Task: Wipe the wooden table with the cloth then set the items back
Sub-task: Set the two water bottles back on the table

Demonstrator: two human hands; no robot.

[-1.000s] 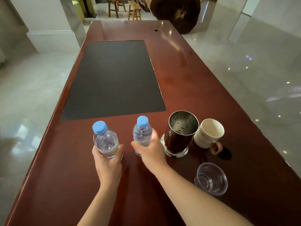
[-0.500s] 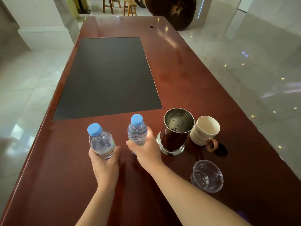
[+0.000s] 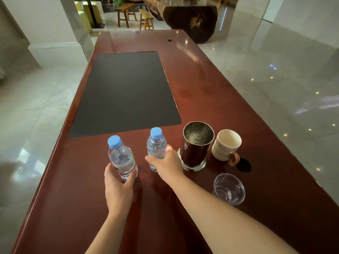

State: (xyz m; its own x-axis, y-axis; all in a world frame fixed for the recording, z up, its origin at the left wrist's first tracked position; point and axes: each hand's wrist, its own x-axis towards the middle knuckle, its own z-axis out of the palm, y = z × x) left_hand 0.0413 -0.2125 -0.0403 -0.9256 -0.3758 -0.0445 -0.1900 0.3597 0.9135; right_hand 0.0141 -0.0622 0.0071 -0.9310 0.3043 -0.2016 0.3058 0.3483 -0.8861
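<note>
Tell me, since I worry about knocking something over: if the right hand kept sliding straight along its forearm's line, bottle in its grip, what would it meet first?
Probably nothing soon. The right hand points up-left, so its bottle would cross onto the black mat, passing left of the metal cup.

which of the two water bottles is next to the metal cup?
The bottle in the right hand, the right-hand bottle: it stands just left of the metal cup. The other bottle, in the left hand, stands further left.

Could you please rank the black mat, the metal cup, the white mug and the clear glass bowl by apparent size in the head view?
1. black mat
2. metal cup
3. white mug and clear glass bowl: alike; the bowl is nearer, so unranked.
</note>
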